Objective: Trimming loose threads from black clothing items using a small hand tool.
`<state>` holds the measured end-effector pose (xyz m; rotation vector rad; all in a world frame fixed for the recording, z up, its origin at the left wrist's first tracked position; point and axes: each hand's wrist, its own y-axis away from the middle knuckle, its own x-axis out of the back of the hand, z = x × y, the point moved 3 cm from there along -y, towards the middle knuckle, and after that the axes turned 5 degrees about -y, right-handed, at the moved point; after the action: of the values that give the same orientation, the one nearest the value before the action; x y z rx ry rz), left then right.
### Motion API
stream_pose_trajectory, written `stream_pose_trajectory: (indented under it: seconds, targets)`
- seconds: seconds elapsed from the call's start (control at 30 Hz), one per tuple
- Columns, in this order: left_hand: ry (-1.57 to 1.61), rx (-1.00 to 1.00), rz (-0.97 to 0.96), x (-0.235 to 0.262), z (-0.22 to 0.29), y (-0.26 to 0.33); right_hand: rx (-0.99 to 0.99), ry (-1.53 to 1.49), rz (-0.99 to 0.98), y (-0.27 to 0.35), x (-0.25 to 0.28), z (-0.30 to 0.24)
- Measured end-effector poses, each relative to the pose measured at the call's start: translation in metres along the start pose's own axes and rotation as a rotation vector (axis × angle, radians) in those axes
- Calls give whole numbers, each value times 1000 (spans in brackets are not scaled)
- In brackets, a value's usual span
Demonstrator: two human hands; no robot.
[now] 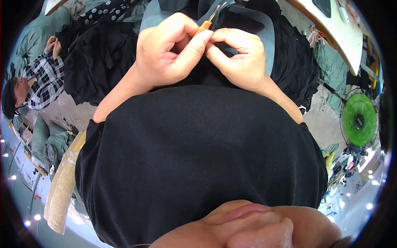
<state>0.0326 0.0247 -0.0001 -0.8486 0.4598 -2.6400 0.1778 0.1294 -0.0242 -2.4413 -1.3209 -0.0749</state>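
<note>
Head view: the left hand (169, 51) is curled together, thumb and fingers clamped on an orange-handled seam ripper (205, 25) whose thin tip points up toward the top edge; the right hand (240, 56) meets it, fingertips pinched on black fabric (289, 53) just beside the tool; both hands hover above the person's black shirt (198, 157), which fills the middle; heaped dark garments (99, 58) crowd the left; a person in a checked shirt (41, 78) lies beyond them; a green fan (359, 120) stands far right, well apart; a white table edge (331, 29) curves top right.
</note>
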Motion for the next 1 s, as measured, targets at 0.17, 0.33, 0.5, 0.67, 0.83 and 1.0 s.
stream_pose_trajectory:
  seconds: [0.17, 0.33, 0.5, 0.67, 0.83, 1.0]
  targets:
    - [223, 162, 123, 5, 0, -15, -47, 5, -27, 2, -1, 3]
    - [131, 97, 93, 19, 13, -36, -162, -122, 6, 10, -3, 14]
    - [-88, 25, -161, 14, 15, -21, -233, -339, 166, 7, -5, 12]
    - [-144, 100, -179, 9, 15, -11, -34, -39, 143, 7, -6, 14]
    - [-181, 110, -130, 11, 15, -4, 169, 110, 160, 4, -10, 6]
    - [-195, 153, -139, 12, 14, -2, 148, 104, 164, 3, -11, 4]
